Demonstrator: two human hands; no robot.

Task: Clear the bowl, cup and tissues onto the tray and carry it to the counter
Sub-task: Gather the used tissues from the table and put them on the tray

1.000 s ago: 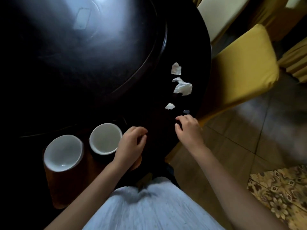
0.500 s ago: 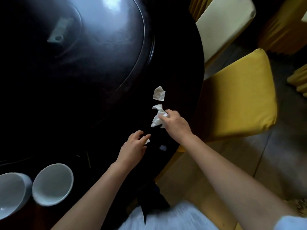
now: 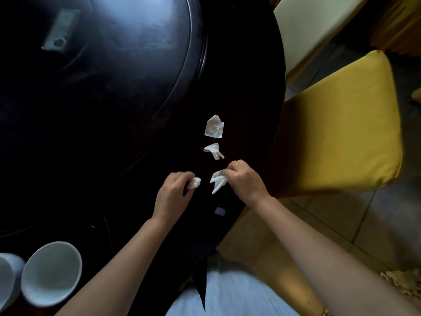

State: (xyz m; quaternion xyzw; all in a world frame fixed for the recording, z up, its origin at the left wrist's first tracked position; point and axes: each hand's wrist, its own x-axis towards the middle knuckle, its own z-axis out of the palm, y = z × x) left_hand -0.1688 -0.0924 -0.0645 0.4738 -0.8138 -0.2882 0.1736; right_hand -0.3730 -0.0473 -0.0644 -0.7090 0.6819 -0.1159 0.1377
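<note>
My left hand [image 3: 174, 193] pinches a small white tissue ball [image 3: 194, 183] just above the dark round table [image 3: 239, 76]. My right hand [image 3: 245, 180] grips a larger crumpled tissue [image 3: 218, 181] beside it. Two more tissue pieces lie farther out on the table: a twisted one [image 3: 214, 151] and a flat torn one [image 3: 214, 127]. A small pale scrap [image 3: 220, 211] rests near the table edge below my hands. A white bowl [image 3: 51, 273] and a white cup [image 3: 8, 275] stand at the bottom left. The tray under them is too dark to make out.
A raised round turntable [image 3: 114, 53] fills the table's middle. A yellow chair [image 3: 341, 126] stands close to the table edge on the right, with a cream chair [image 3: 312, 23] behind it. Tiled floor [image 3: 330, 224] lies to the right.
My left hand has picked up the small tissue ball. My right hand has drawn the larger tissue back toward me, leaving a twisted piece on the table. The view has shifted slightly.
</note>
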